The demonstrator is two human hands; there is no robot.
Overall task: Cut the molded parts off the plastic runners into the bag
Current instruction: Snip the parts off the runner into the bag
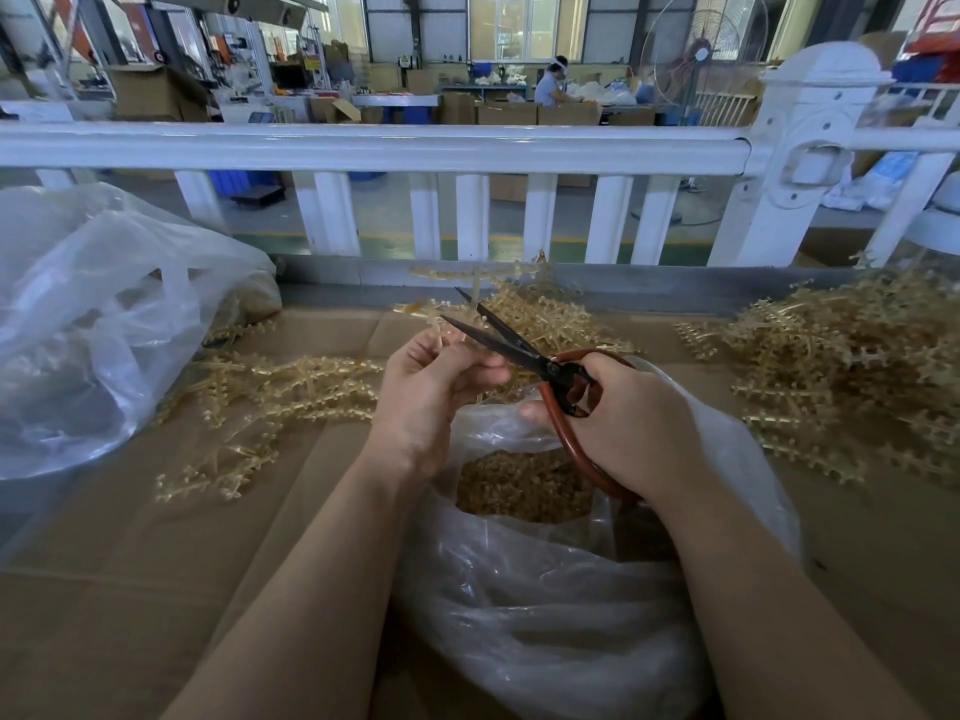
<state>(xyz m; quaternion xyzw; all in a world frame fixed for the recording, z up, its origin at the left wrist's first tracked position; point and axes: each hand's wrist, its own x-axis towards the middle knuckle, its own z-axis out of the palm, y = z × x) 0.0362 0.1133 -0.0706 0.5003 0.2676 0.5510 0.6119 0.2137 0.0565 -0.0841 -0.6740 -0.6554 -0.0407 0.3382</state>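
My left hand pinches a pale amber plastic runner that sticks up above the open clear bag. My right hand grips scissors with black blades and red-brown loop handles. The blades are spread apart around the runner just above my left fingers. Small cut amber parts fill the bottom of the bag below both hands.
Heaps of amber runners lie on the cardboard-covered table: left, behind the hands, and a big pile at right. A second clear bag sits at far left. A white railing borders the table's far edge.
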